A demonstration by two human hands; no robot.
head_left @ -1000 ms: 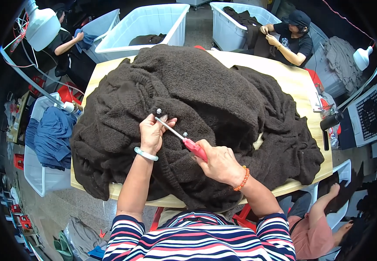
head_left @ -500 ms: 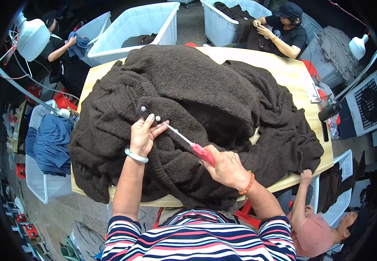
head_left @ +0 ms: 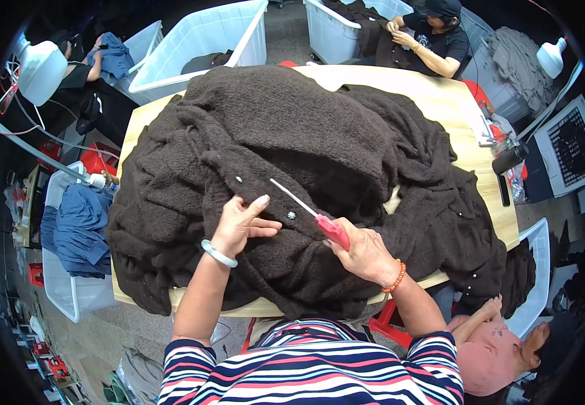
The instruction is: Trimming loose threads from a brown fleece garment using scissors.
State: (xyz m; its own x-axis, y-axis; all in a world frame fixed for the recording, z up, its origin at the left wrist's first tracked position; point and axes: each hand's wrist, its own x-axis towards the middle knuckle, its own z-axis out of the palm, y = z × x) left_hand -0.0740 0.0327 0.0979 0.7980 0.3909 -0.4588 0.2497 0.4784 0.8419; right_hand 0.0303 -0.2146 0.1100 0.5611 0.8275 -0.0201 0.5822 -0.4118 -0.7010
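Garment workshop, identified by the heap of dark brown knitwear (head_left: 285,128) covering much of a light wood-coloured worktable (head_left: 471,162) and by the deep, pale plastic tubs (head_left: 250,42) of clothing (head_left: 80,226) placed around it. Large bulb lamps (head_left: 41,73) flank the worktable at left and right. Beyond its far edge, one co-worker (head_left: 449,44) in a black cap (head_left: 443,8) handles dark cloth (head_left: 380,44), while another person (head_left: 76,81), at the far left, handles a blue garment (head_left: 113,57).

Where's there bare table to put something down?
The table has a bare patch at its far right, between the dark knitwear and the person in black. A thin strip shows at the far left. Knitwear crowds the middle, under the left hand and right hand.
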